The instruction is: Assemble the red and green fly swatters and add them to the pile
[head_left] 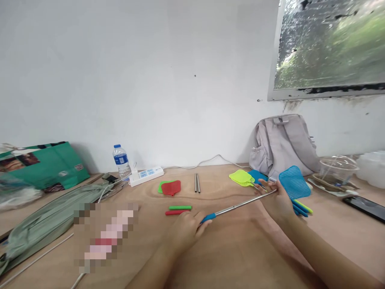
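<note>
Stretched between my hands is a fly swatter (245,204) with a silver metal rod, a blue handle and a blue mesh head. My left hand (187,225) closes on the blue handle, and my right hand (278,200) grips the rod just below the head. Past my right hand lie a yellow-green swatter head (240,176) and a blue swatter head (256,175). Beyond my left hand are a green handle (180,207) and a red handle (174,213). Farther back are a red swatter head (171,187) overlapping a green one (161,187), and loose metal rods (197,184).
Blue and yellow handles (300,208) lie by my right wrist. A backpack (282,144) leans on the wall, with a plastic bowl (337,168) and a phone (365,208) to its right. On the left are a power strip (147,176), water bottle (120,160) and green bag (51,164).
</note>
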Available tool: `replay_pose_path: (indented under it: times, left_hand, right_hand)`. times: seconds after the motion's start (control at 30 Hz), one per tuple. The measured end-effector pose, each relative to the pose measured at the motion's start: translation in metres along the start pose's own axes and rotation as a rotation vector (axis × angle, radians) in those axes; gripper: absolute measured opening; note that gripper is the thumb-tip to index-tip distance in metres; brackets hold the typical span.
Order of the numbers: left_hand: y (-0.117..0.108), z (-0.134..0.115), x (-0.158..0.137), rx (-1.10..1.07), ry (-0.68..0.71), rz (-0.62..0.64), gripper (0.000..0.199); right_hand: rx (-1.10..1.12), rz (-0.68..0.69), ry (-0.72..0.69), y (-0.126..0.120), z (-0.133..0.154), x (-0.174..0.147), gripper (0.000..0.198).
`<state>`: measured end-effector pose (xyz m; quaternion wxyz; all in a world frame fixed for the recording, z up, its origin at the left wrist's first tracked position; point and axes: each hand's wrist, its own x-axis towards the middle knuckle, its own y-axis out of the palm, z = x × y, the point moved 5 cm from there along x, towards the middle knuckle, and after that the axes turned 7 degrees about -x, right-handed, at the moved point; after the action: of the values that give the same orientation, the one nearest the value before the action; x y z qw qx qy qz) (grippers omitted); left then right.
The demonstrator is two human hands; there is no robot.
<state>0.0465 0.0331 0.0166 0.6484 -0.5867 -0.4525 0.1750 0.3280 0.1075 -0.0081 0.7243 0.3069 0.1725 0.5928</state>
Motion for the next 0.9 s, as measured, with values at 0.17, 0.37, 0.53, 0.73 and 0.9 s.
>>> replay_pose_path:
  times: [0.17, 0.37, 0.53, 0.73, 0.9]
  left_hand:
    - [-0.004, 0.004, -0.001, -0.013, -0.022, 0.062, 0.03]
    - [-0.002, 0.01, 0.0, -0.132, -0.057, 0.077, 0.032]
    - [-0.004, 0.014, -0.002, -0.163, -0.055, 0.072, 0.032]
    - [-0.003, 0.026, -0.005, -0.179, -0.06, 0.084, 0.035]
    - [-0.011, 0.039, -0.004, -0.227, -0.114, 0.1, 0.038]
  right_hand:
    - [-0.098, -0.018, 0.053, -0.003, -0.021, 0.001, 0.02]
    - [-0.155, 0.033, 0.042, 0.01, -0.025, -0.009, 0.024]
    - [-0.202, 0.05, 0.062, 0.023, -0.03, -0.023, 0.029]
    - [-0.217, 0.059, 0.085, 0.03, -0.037, -0.031, 0.03]
    - [-0.334, 0.146, 0.195, 0.045, -0.038, -0.037, 0.035]
